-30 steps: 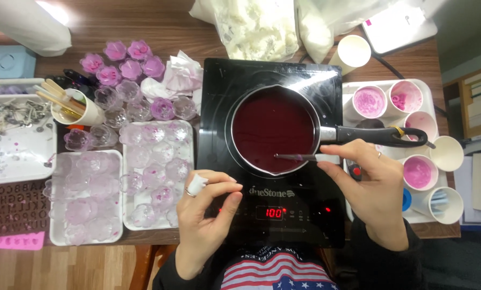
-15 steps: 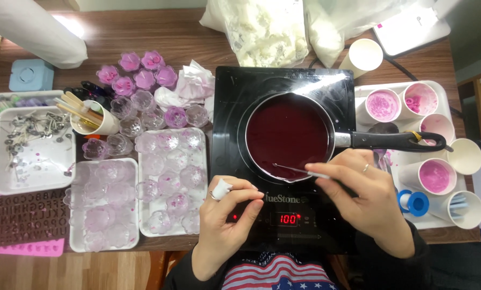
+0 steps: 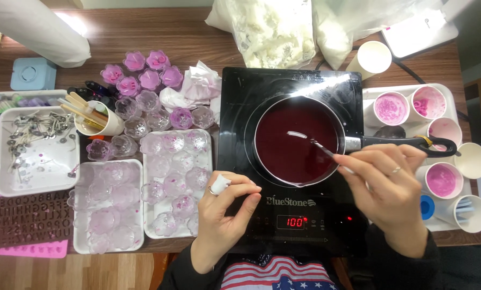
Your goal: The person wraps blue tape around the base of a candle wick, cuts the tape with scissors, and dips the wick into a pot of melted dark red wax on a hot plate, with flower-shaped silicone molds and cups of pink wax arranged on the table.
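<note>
Nearest the front edge of the bench, the left hand (image 3: pixel 221 217) hovered over the front-left corner of the black induction cooktop (image 3: pixel 235 107), fingers curled, with a small white piece (image 3: pixel 219 184) pinched at thumb and forefinger; what it was could not be told. The right hand (image 3: pixel 393 190) was closed in a fingertip pinch on a thin stirring stick (image 3: pixel 318 145), whose far end dipped into the dark red liquid (image 3: pixel 294 140) in the saucepan (image 3: pixel 334 173) sitting centred on the cooktop, its long handle (image 3: pixel 407 144) running toward the right edge.

The wrist passed just over that handle, so a knock could tip the full pan and spill hot liquid across the cooktop controls; a splash from brisk stirring looked likely to reach the fingers too.

At the left, white trays (image 3: pixel 200 215) held clear flower-shaped moulds (image 3: pixel 170 185), some tinged pink. Beyond them a paper cup (image 3: pixel 109 124) stood full of wooden sticks, and another tray (image 3: pixel 15 185) held metal wick tabs. At the right edge, paper cups (image 3: pixel 442 180) carried pink residue. At the far edge lay a clear bag of white flakes (image 3: pixel 273 27).
</note>
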